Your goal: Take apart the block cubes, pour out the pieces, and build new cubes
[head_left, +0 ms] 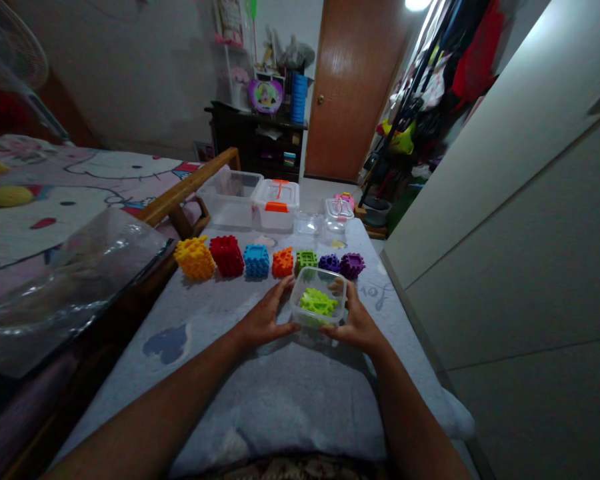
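Between my hands is a small clear plastic container (pixel 319 321) with lime-green interlocking pieces (pixel 319 302) inside. My left hand (pixel 269 313) curves around its left side, thumb at the near corner and fingers by the far corner. On the other side my right hand (pixel 354 319) grips the wall, some fingers showing through the plastic. Just beyond stands a row of coloured cubes: yellow (pixel 195 258), red (pixel 227 257), blue (pixel 257 261), orange (pixel 283 263), green (pixel 306 259), and two purple ones, a smaller (pixel 329 263) and a larger (pixel 353 265).
Behind the cubes stand a large clear bin (pixel 230 200), a lidded box with orange latches (pixel 276 207) and a small lidded container (pixel 339 210). A wooden rail (pixel 190 188) and clear plastic bag (pixel 75 287) lie left. A pale cabinet (pixel 505 233) borders the right.
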Tool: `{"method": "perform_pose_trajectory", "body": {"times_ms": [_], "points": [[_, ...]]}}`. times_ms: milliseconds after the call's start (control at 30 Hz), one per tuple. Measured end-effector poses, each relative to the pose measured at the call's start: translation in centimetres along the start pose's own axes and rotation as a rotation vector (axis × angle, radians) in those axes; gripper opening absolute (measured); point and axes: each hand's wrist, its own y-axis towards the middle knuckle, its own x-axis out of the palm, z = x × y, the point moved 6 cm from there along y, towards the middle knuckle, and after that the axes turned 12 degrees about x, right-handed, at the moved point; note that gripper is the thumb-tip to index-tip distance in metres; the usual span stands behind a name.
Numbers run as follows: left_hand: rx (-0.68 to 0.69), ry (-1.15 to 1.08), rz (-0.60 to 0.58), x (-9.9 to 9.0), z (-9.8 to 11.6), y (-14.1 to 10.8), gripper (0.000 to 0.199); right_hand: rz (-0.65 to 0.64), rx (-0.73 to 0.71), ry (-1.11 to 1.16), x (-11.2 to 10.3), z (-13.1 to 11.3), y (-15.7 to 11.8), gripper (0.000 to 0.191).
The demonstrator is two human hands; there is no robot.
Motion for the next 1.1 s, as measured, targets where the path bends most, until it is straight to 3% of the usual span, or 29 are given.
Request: {"method": "perform_pose_trajectory", "body": {"times_ms": [233,533,700,900,1100], "points": [[-0.041,-0.04,0.012,0.2,-0.7,-0.5,0.101,0.238,0.036,-0.159,-4.9,-0.2,-1.6,0.089],[-0.02,0.006,0.001,0.3,-0.4,-0.3,0.092,0.663,0.174,-0.135,-11.1,2.5,-3.6,0.097],[-0.012,0.04,-0.013,0.2,-0.1,-0.2,0.089,0.841,0.155,-0.139,-12.1,4.6,-3.9,0.097],[-0.01,0.094,-0.045,0.3,-0.4,-0.3,0.086,0.962,0.119,-0.214,-11.9,7.0,-3.7,0.091],[-0.051,0.096,-0.065,0.4,-0.7,-0.3,0.086,1.027,0.161,-0.237,-11.6,7.7,-3.4,0.088]]}}
